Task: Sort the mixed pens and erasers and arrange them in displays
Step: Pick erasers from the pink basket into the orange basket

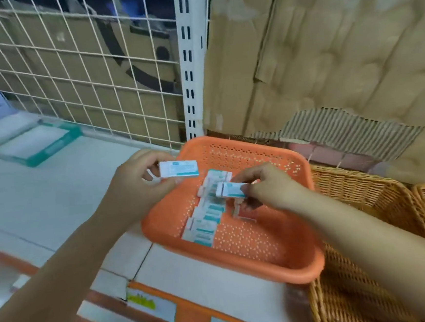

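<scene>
- Step in hand (judged): adding sleeved erasers to the row of erasers that runs diagonally across the orange tray, centre of the frame.
- Technique: the next eraser is best set down flat at the row's upper end, with its long edge flush against its neighbour and its sleeve print facing the same way. It should then be released without nudging the others.
- Left hand, left of centre: thumb and curled fingers pinch one end of the first eraser, which is held level above the tray's upper-left rim, clear of the row.
- Right hand, right of centre: thumb and fingertips pinch the right end of the second eraser, low over the row's upper part. Whether it touches the row cannot be told.
- No pens are visible. A wicker basket stands just beside the tray, lower right.
</scene>
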